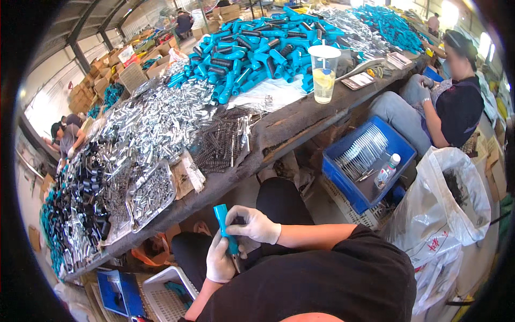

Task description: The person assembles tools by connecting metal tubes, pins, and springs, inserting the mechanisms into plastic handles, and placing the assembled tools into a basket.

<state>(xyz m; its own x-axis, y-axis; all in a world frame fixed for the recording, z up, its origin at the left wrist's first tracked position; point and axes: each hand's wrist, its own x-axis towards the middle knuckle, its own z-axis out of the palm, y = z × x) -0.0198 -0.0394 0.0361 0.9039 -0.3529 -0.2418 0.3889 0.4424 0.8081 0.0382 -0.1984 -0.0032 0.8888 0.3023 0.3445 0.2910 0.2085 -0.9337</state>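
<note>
Over my lap, my left hand, in a pale work glove, is closed around a teal plastic handle. The handle stands nearly upright, its flared end at the top. A metal piece shows below it, beside my left palm; whether the two are joined cannot be made out. My right hand, gloved as well, comes from the right with bent fingers and pinches the handle's middle. Its fingertips partly hide that section. Both hands are in front of the bench edge, under the pile of springs.
The long bench carries heaps of shiny metal parts, black parts and teal handles. A lidded cup stands near its edge. Right are a blue bin of metal rods, a plastic sack and a seated co-worker.
</note>
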